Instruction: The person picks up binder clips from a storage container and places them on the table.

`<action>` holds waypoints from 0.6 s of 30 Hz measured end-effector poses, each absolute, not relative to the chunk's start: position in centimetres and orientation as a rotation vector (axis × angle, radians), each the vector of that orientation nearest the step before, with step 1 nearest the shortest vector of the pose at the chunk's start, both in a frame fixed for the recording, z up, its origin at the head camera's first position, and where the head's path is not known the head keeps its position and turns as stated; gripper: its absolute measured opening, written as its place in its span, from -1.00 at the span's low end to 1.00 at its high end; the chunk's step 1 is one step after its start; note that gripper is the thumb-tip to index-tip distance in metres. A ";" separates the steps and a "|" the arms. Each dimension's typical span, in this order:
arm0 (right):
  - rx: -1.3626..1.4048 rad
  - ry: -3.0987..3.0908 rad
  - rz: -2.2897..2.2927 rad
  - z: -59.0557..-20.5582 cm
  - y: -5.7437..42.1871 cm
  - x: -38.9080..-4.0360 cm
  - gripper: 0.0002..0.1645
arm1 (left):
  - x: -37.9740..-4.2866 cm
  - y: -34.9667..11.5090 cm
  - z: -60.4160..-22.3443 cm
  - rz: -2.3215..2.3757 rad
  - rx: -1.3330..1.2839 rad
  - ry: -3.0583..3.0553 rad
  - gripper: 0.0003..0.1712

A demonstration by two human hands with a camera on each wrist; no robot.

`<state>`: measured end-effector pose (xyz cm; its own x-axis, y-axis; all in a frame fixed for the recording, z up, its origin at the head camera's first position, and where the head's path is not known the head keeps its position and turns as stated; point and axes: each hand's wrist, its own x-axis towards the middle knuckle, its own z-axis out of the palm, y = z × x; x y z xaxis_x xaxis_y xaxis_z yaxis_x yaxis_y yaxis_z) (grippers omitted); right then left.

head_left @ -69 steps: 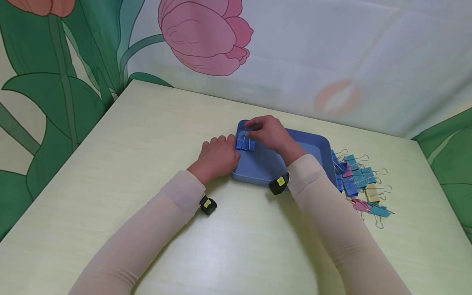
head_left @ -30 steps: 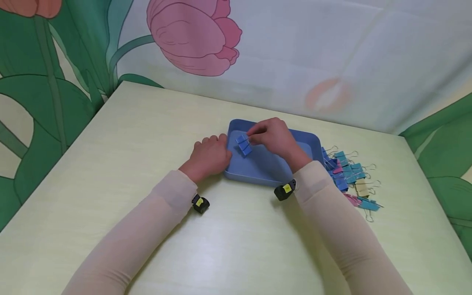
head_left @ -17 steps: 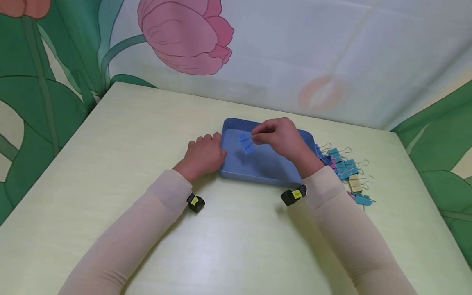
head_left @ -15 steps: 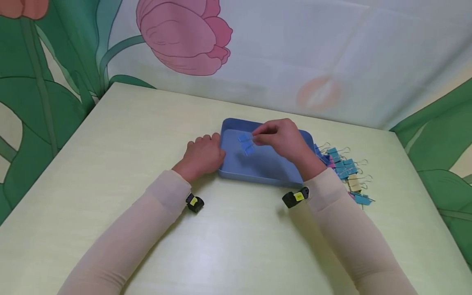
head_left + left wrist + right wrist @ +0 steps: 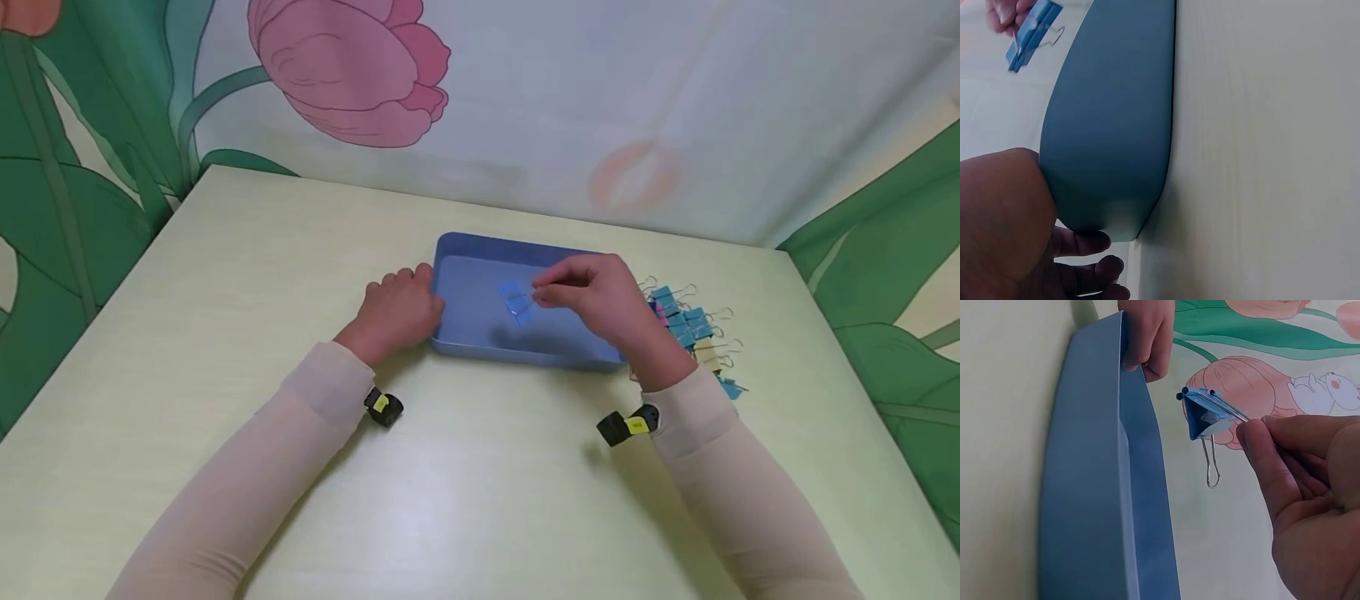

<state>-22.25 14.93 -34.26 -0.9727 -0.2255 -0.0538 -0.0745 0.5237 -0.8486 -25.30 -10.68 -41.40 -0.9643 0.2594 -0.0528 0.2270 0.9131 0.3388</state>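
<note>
My right hand [image 5: 611, 296] pinches a blue binder clip [image 5: 516, 302] by one wire handle between thumb and fingertips. The clip hangs over the blue tray [image 5: 468, 287], tilted. In the right wrist view the same binder clip [image 5: 1204, 412] shows its hollow triangular side, and its other wire handle points down. At the tray's left end, my left hand [image 5: 401, 308] grips the rim. From the left wrist, the hand's curled fingertips [image 5: 1094, 269] show beside the tray's outer corner [image 5: 1110, 144].
Several binder clips [image 5: 682, 325] in teal, blue, pink and yellow lie heaped right of the tray, partly behind my right forearm. A pale table [image 5: 450, 467] carries everything. Behind it hangs a cloth [image 5: 540, 100] printed with tulips.
The blue binder clip has risen from the tray's left end and moved right with my right hand, tilting on the way. My left hand keeps its hold on the rim. The head view has shifted.
</note>
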 end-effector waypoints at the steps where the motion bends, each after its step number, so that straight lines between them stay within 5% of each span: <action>1: -0.248 2.603 -1.448 -34.3 15.2 -22.0 -0.78 | -25.3 -10.7 -41.4 0.507 0.380 2.979 -0.62; 18: -0.218 2.624 -1.461 -35.4 18.8 -18.0 -0.74 | -25.5 -10.5 -41.6 0.517 0.383 2.956 -0.58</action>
